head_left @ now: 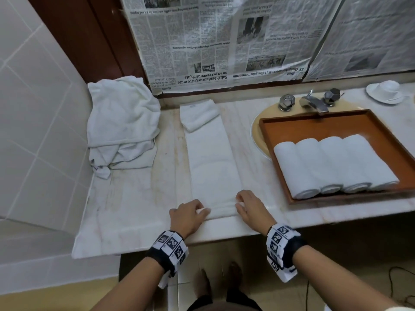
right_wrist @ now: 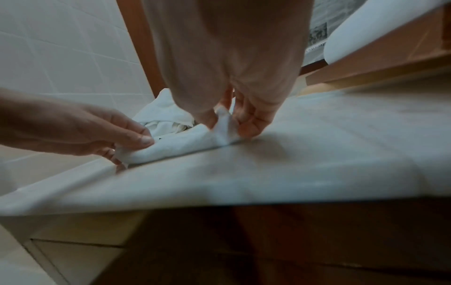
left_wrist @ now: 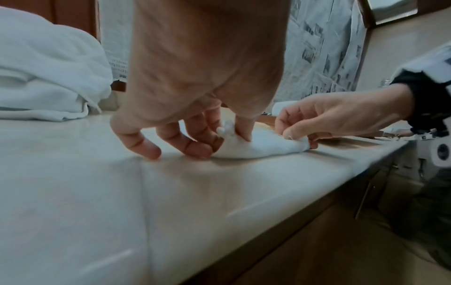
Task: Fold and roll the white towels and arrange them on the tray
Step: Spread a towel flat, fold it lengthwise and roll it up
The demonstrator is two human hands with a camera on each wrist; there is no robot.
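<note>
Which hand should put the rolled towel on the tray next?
Probably the right hand. Both hands pinch the near end of the folded towel, but the tray with four rolled towels sits on the right; the left hand is farther away.

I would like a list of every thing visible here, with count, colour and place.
folded towel: one, white, flat strip on counter centre
rolled towels: four, white, side by side in tray
tray: one, brown, over the sink
towel pile: one, white, counter's left
faucet: one, silver, behind tray
newspaper: grey, on wall
cup on saucer: white, upside down, far right
left hand: pinches strip's near-left corner
right hand: pinches near-right corner
</note>
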